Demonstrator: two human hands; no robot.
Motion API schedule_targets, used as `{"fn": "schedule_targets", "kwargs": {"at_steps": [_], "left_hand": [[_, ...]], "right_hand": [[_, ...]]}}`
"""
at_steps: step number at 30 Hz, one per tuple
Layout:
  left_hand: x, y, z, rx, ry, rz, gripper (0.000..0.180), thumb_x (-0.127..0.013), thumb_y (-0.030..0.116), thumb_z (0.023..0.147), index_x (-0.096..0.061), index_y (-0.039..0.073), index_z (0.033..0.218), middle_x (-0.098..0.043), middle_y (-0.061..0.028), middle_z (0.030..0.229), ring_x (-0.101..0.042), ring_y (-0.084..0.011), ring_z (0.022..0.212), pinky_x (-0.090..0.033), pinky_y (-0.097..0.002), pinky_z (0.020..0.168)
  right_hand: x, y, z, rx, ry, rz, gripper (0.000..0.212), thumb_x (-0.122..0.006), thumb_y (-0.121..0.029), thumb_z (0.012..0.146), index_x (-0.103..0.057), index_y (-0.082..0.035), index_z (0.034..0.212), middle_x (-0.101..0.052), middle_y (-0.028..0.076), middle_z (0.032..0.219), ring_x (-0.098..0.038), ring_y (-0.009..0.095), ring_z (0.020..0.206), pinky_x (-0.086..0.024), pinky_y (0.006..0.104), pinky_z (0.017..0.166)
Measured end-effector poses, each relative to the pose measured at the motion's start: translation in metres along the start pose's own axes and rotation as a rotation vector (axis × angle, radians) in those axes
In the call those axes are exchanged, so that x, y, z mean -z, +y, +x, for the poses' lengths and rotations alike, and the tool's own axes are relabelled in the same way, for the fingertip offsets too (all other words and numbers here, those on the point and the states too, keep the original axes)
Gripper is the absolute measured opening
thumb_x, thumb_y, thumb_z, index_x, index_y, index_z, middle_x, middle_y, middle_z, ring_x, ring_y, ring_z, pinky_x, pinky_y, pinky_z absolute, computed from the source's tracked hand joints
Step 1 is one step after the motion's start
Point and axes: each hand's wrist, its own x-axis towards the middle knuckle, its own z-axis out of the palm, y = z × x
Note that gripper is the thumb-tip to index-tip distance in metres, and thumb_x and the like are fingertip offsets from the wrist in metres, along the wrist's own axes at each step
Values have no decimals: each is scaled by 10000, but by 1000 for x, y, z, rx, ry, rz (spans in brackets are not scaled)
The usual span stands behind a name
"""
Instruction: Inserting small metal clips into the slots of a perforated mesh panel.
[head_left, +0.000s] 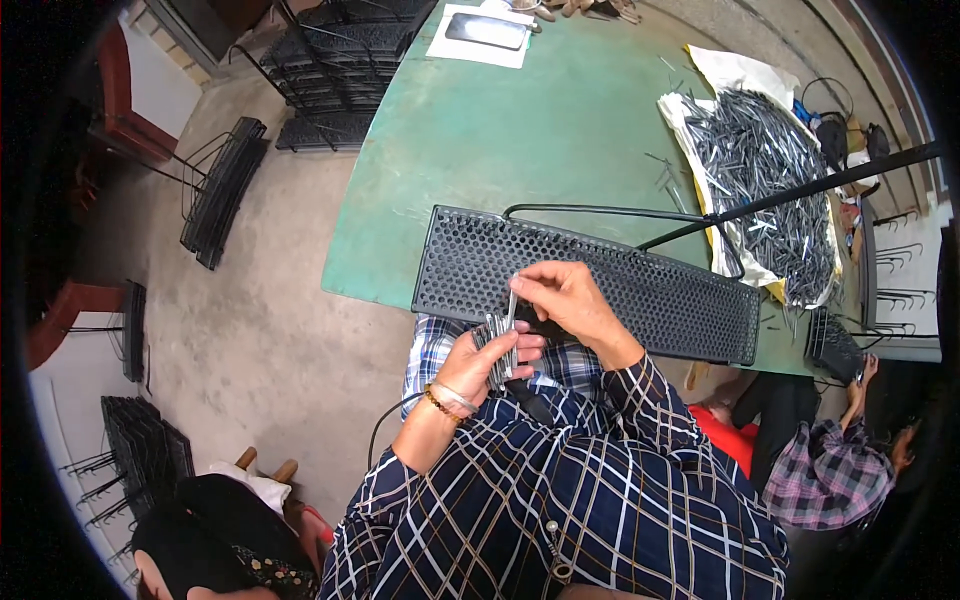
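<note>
My left hand (472,366), with a beaded bracelet and a silver bangle at the wrist, is closed round a bundle of short thin metal rods (499,362). Just above it, my right hand (574,302) pinches the upper end of one metal rod (512,302) between thumb and fingers. Whether this rod's lower end is still among the bundle, I cannot tell. Beneath and beyond both hands lies a long black perforated panel (590,275), reaching over the table's near edge. A bent black bar (830,184) joins its far side and runs up to the right.
The green table (480,130) bears a white sack (690,130) heaped with metal rods (765,180) at right and a phone (487,31) at the far side. Black panels stack (340,75) on the floor at left. Other people (825,480) sit at lower right and lower left.
</note>
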Motion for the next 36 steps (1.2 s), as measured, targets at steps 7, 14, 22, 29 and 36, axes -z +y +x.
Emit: {"fn": "schedule_targets", "kwargs": {"at_steps": [7,14,22,29,36], "left_hand": [[-2,2,1,2,57,15,267,-531,163,897,-531,-3,1106,-635,-139,985,-636,-201,850,-542,-305,691],[2,-4,0,-7,53,18,274,-526,161,898,-529,-15,1108,-635,-140,987,-635,-199,844,-542,-302,690],[5,-4,-2,-8,43,-2,272,-534,159,893,-536,-7,1108,-636,-139,983,-636,-197,840,-542,-302,692],[4,-4,-1,19,56,-49,233,-542,128,884,-536,-6,1075,-639,-146,970,-637,-201,834,-537,-299,670],[8,-2,-1,31,35,-80,246,-540,136,883,-542,-6,1083,-637,-140,946,-632,-200,826,-539,-305,674]], "right_hand": [[7,-8,21,186,242,44,199,-632,-167,838,-645,17,912,-599,-3,689,-493,36,536,-380,182,461],[6,-10,41,612,347,-465,172,-616,-113,814,-617,13,931,-633,125,846,-599,202,616,-458,278,520],[4,-9,42,626,401,-440,159,-615,-97,822,-613,9,941,-608,70,749,-508,90,527,-399,227,473],[5,-1,42,527,347,-366,152,-586,-78,845,-583,-1,976,-595,38,701,-523,59,537,-400,208,468],[0,1,43,488,321,-350,148,-578,-74,854,-578,8,978,-612,16,730,-545,59,560,-414,196,481]]}}
